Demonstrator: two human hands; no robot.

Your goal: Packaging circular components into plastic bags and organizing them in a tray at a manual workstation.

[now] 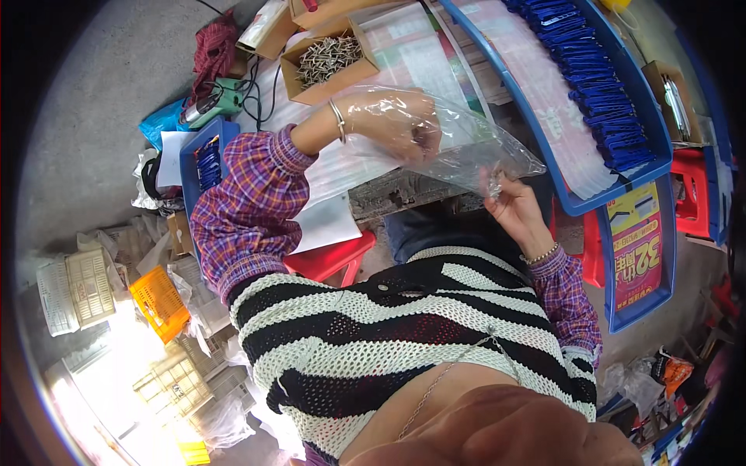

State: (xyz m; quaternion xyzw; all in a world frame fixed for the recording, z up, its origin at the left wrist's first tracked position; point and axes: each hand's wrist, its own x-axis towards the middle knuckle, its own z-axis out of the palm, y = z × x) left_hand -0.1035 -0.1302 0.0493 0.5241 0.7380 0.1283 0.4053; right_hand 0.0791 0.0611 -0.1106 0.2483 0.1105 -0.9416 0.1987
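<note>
A clear plastic bag (474, 144) is stretched over the near edge of the work table. My left hand (396, 124), with a bangle at the wrist, is inside the bag, its fingers curled inward; what they hold, if anything, I cannot make out. With fingers closed, my right hand (514, 208) grips the bag's lower right end, where the plastic is bunched. Just beyond my left hand stands a cardboard box (330, 84) filled with small metal pieces that look like screws or rivets.
To the right, a long blue tray (536, 116) holds rows of blue-handled items (598, 85). A smaller blue bin (208, 165) stands by my left elbow. A green power tool (221, 102) with a black cord lies at the table's left. Red stools (334, 256) stand below the table.
</note>
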